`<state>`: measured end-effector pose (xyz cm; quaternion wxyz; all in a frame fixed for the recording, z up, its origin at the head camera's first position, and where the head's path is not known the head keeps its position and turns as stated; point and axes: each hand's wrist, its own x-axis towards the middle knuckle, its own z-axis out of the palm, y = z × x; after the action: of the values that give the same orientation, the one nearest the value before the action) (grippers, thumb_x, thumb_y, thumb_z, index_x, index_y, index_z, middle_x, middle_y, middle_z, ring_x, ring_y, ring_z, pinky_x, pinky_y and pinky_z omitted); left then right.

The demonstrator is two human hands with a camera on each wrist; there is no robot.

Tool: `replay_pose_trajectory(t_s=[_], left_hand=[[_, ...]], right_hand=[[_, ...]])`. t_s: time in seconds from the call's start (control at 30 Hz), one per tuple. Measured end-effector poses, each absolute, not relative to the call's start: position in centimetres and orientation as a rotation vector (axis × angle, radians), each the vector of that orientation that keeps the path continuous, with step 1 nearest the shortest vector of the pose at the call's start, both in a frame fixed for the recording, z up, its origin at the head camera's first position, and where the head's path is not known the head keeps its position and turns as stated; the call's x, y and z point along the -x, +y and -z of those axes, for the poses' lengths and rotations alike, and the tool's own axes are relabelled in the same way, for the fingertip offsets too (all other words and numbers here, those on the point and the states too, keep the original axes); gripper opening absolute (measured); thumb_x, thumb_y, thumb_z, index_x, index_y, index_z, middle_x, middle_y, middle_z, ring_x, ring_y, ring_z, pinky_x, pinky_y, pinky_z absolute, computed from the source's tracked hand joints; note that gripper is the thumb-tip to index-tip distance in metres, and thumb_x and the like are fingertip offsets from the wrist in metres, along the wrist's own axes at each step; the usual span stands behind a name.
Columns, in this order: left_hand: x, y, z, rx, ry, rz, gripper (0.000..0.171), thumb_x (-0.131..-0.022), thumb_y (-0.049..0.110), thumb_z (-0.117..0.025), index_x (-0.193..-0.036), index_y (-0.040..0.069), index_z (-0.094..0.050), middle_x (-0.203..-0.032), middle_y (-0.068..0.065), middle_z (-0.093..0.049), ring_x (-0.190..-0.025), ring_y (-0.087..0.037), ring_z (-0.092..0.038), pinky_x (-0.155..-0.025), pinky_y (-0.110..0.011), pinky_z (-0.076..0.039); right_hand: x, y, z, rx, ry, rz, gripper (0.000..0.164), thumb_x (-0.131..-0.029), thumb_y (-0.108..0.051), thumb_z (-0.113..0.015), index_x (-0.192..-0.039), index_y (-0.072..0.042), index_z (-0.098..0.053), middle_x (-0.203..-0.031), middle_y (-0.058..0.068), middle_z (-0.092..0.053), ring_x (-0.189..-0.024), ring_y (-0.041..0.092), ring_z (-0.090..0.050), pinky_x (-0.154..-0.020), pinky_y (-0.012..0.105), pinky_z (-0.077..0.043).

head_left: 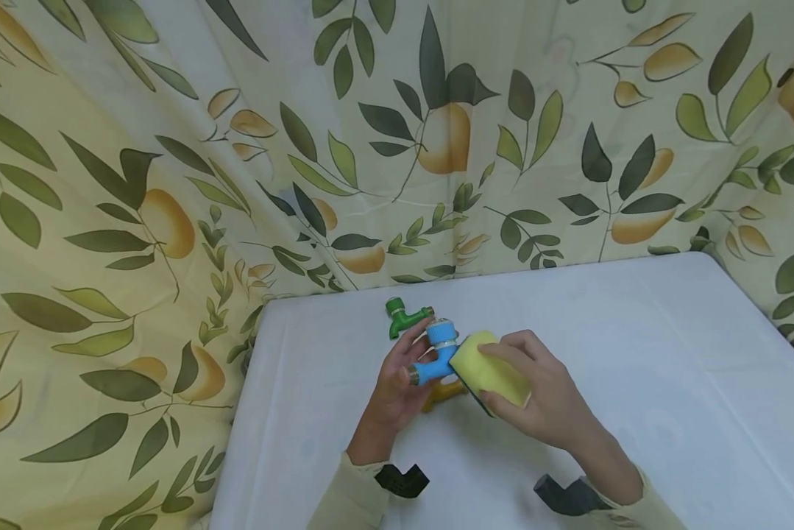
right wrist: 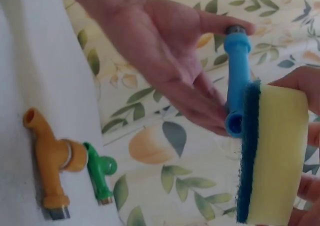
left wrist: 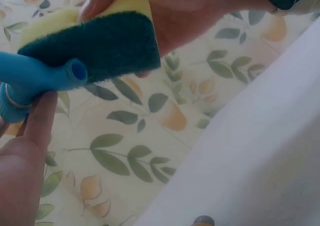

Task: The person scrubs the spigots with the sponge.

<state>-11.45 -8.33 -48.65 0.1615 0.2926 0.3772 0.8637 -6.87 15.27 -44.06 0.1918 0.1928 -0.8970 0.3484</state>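
My left hand [head_left: 391, 394] holds a blue plastic tap [head_left: 440, 359] above the table, pinching it between thumb and fingers. In the right wrist view the thumb presses the tap's threaded metal end, and the fingers support the far end. My right hand [head_left: 550, 394] grips a yellow sponge [head_left: 492, 369] by its soft side. The sponge's dark green scouring pad [left wrist: 112, 48] faces the tap and lies right against its body near the open spout. Part of the tap is hidden behind the sponge in the right wrist view.
An orange tap [right wrist: 50, 168] lies on the white table [head_left: 304, 427], partly hidden under my hands in the head view. Farther back lies a green tap [head_left: 405, 320]. A leaf-and-fruit patterned curtain [head_left: 344, 184] hangs behind the table and along its left side.
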Motion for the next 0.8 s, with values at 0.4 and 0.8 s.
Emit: replay_pose_trajectory(t_s=[0.4,0.8], left_hand=[[11.4,-7.1,48.4,-0.631,0.892,-2.665,0.071,-0.1,0.048,-0.061,-0.149,0.005,-0.034,-0.133,-0.005,-0.049,-0.127,-0.02,-0.057,-0.117,-0.039,-0.041],[11.0,-5.6,48.2,-0.353,0.979,-2.763,0.083,-0.08,0.045,-0.086,-0.137,0.01,-0.038,-0.117,-0.001,-0.059,-0.117,-0.016,-0.062,-0.109,-0.027,-0.049]], right_hand=[[6.1,13.4,45.1,-0.309,-2.406,-1.097,0.06,-0.074,-0.017,-0.087,-0.129,-0.014,-0.065,-0.114,0.009,-0.054,-0.096,0.017,-0.053,-0.069,0.03,-0.05],[6.1,11.5,45.7,-0.343,-2.317,-1.006,0.058,-0.077,-0.019,-0.085,-0.131,-0.01,-0.066,-0.117,0.015,-0.056,-0.1,0.022,-0.056,-0.07,0.041,-0.056]])
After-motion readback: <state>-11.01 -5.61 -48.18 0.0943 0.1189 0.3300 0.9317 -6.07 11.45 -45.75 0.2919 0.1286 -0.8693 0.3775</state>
